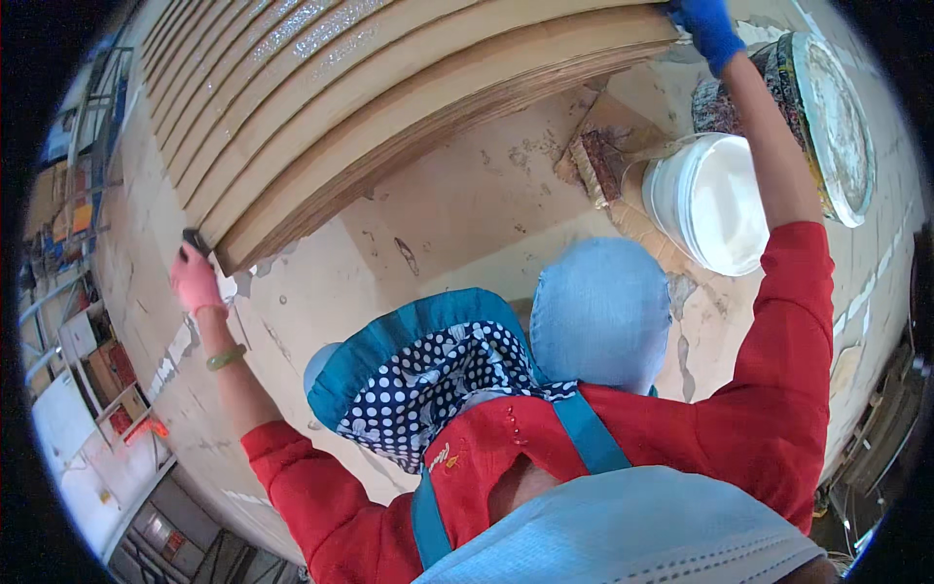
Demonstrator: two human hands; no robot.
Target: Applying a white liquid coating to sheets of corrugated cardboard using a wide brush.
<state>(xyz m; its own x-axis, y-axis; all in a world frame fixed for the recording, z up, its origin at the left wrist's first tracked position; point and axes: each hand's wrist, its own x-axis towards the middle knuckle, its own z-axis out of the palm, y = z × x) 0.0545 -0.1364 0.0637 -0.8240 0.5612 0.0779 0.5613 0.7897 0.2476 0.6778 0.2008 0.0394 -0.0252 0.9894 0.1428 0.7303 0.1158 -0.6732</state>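
Note:
A stack of thin wooden boards [467, 83] lies fanned out in steps across the upper left, and several of its far faces shine wet. My left hand [195, 277], in a pink glove with dark fingertips, is closed on the near left corner of the nearest board. At that board's other end, my right hand [710, 34] in a blue glove grips the right corner. Its fingertips are partly lost at the picture's dark upper rim. Both arms are stretched wide along the stack.
Right of the stack stands a white bucket [671, 200] holding white liquid [732, 204]. Beyond it is a larger stained drum [839, 127]. Stained cardboard [632, 122] lies beside the bucket on the scuffed floor [448, 204]. Metal racks [88, 165] line the far left.

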